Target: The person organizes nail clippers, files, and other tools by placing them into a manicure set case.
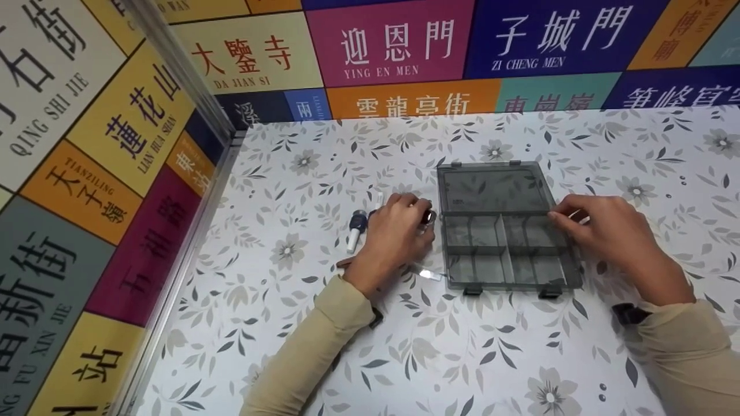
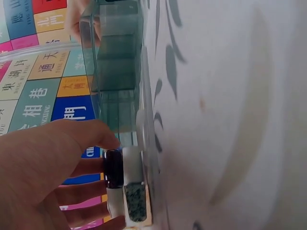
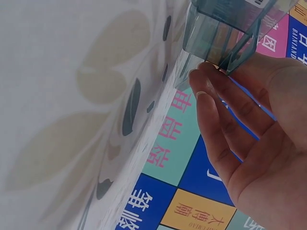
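A grey see-through compartment box (image 1: 503, 251) lies before me, its lid (image 1: 491, 190) folded back. My right hand (image 1: 613, 234) pinches its right edge near the hinge line; in the right wrist view the fingertips meet a corner of the plastic. To the left of the box, my left hand (image 1: 399, 231) curls over small bottles that look like nail polish. The left wrist view shows its thumb at a dark bottle (image 2: 113, 167) and its fingers reaching behind. A white-capped bottle with green flecks (image 2: 136, 201) lies beside that one, nearer the tabletop.
Another dark bottle with a white end (image 1: 357, 225) lies left of my left hand. A brown piece (image 1: 346, 263) and a clear shiny strip (image 1: 428, 274) show from under that hand. Panels with coloured sign patterns (image 1: 393, 52) rise behind the floral tabletop (image 1: 277, 346) and along its left.
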{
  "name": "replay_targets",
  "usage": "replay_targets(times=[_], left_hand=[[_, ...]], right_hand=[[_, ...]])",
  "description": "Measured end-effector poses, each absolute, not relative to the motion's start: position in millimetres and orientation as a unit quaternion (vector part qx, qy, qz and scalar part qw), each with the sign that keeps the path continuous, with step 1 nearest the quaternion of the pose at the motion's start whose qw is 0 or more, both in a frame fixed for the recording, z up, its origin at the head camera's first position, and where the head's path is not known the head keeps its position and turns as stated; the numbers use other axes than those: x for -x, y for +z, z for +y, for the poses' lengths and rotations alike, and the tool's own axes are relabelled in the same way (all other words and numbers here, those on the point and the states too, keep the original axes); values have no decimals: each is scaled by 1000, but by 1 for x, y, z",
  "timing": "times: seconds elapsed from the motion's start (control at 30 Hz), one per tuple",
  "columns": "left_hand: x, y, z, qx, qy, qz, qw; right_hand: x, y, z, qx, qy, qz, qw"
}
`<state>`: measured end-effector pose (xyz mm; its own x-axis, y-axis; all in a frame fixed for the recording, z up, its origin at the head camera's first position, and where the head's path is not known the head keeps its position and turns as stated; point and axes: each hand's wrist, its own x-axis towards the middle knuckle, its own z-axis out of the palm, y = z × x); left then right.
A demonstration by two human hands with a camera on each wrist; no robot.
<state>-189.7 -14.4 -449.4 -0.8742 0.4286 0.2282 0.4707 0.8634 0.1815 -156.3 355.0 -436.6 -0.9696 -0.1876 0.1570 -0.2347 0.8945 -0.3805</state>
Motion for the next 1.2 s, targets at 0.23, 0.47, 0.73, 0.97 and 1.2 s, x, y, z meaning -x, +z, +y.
replay_targets(times=[0.23,0.47,0.73,0.97,1.2], left_hand=[[189,-444,-21,232,-142,-952,140],[182,-432,-9,249,-140,-948,141],[175,-424,5,272,-141,-940,149],[175,-423,15,277,-134,-943,129],[176,-420,28,292,-123,-942,111]], right_hand=[[158,-435,353,-108,210,-970,54],[156,-433,351,-100,196,-974,55],[155,-429,350,-91,192,-976,46],[156,-435,351,-97,232,-967,37],[158,-442,354,-114,264,-956,53]])
